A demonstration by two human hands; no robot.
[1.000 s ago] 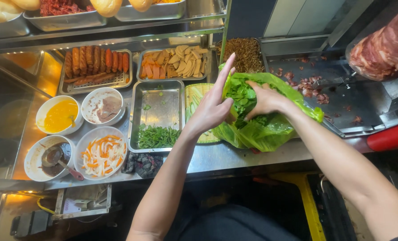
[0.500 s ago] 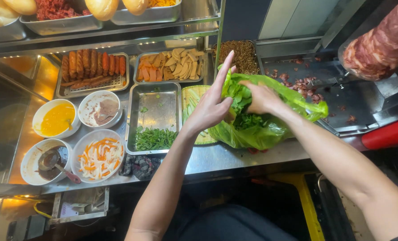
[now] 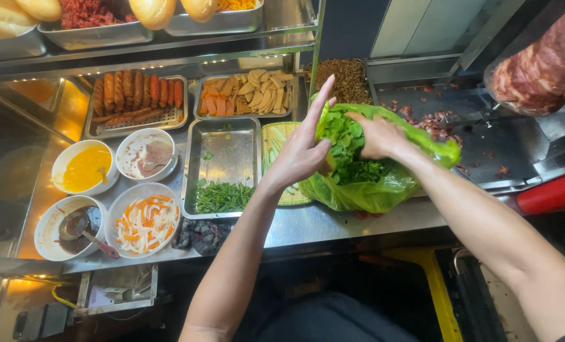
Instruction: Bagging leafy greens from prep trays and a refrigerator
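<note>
A green plastic bag (image 3: 384,183) full of leafy greens (image 3: 349,149) rests on the steel counter at centre right. My left hand (image 3: 304,149) holds the bag's near edge with the thumb, its fingers stretched up and apart. My right hand (image 3: 374,134) reaches into the bag's mouth and is closed on a bunch of the greens. A steel tray (image 3: 225,158) with chopped green herbs (image 3: 222,196) at its near end lies just left of the bag. A woven yellow basket (image 3: 276,142) sits partly under the bag.
Bowls of yellow sauce (image 3: 86,168), pale paste (image 3: 146,154), dark sauce with a spoon (image 3: 70,225) and shredded carrot salad (image 3: 146,218) stand at left. Trays of sausages (image 3: 136,95) and sliced pieces (image 3: 247,95) lie behind. A meat spit (image 3: 539,63) hangs over a griddle (image 3: 485,139) at right.
The bag's mouth has opened wider and my right hand has sunk deeper among the greens. My left hand keeps its place at the bag's edge.
</note>
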